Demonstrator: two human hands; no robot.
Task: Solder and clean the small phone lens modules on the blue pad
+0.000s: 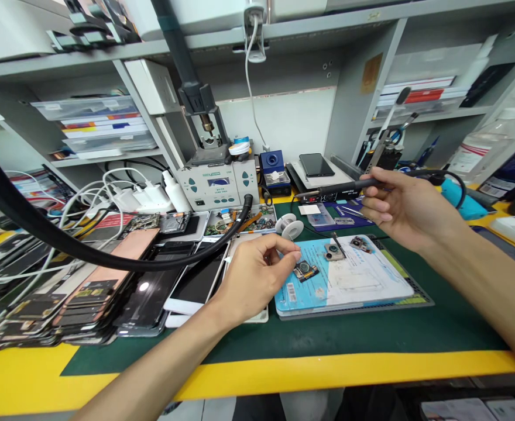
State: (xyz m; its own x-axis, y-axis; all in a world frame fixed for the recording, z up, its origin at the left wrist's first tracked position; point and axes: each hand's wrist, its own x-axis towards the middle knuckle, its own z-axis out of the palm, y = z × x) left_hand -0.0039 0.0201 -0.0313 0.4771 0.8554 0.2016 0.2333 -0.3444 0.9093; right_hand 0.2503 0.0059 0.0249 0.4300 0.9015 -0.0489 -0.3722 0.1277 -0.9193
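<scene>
My left hand (pixel 255 275) is closed in a pinch over the left side of the blue and white box (pixel 354 278). A thin solder wire seems to run from the white spool (pixel 289 227) to its fingertips. Just below those fingers lies a small camera module (pixel 305 270). Two more modules are on the box: a grey camera module (pixel 334 251) with a flex cable and a darker camera module (pixel 360 244). Raised at the right, my right hand (pixel 409 207) grips the black handle of a soldering iron (pixel 343 187), its tip pointing left and apart from the modules.
Stacked phones and phone parts (pixel 91 292) cover the left. A black hose (pixel 121 260) arches across from the hot-air station (pixel 217 184). Behind stand a parts tray (pixel 261 222), a blue iron holder (pixel 273 166) and a black phone (pixel 316 165). A clear bottle (pixel 481 146) stands right.
</scene>
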